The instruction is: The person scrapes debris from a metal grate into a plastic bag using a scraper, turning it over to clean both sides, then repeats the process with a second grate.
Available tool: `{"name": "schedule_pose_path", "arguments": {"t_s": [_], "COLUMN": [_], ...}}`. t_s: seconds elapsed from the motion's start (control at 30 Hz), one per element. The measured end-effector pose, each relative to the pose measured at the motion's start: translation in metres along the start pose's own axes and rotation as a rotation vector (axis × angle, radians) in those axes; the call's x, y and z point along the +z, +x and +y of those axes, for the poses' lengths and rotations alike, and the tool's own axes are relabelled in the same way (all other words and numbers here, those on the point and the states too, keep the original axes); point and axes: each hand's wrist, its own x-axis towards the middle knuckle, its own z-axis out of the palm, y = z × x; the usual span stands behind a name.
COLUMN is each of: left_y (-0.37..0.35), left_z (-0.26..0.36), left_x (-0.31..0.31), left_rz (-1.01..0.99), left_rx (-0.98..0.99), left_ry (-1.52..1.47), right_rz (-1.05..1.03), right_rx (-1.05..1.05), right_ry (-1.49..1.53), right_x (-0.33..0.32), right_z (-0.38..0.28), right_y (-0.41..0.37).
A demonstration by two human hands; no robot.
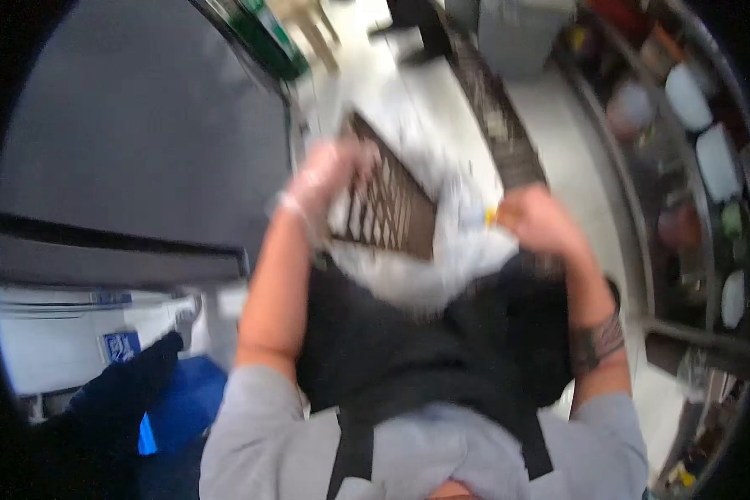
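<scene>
My left hand [337, 171], in a clear plastic glove, is over the left side of a brown slatted plastic crate [421, 221]; motion smears its fingers. White plastic sheeting or a bag [467, 250] lies around the crate, between my knees. My right hand [542, 221] is at the right edge of the white plastic, its fingers curled in. A small yellow piece [491, 216] shows at its fingertips, and I cannot tell what it belongs to.
On my left stands a large dark grey panel [142, 108]. Shelves [642, 208] with white containers [717, 162] and other goods run along the right. A dark floor grate [508, 125] crosses the pale floor ahead. A grey bin [521, 37] stands beyond it. At lower left is a blue box [187, 396].
</scene>
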Motion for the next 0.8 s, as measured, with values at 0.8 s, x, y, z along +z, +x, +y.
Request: {"name": "schedule_pose_path", "arguments": {"t_s": [0.8], "left_y": [0.036], "left_z": [-0.049], "left_x": [-0.057], "left_rz": [-0.059], "left_rx": [-0.046], "left_ry": [-0.141], "right_rz": [-0.114], "right_rx": [0.062], "right_ry": [-0.121], "right_x": [0.052], "right_z": [0.033], "right_y": [-0.009]}}
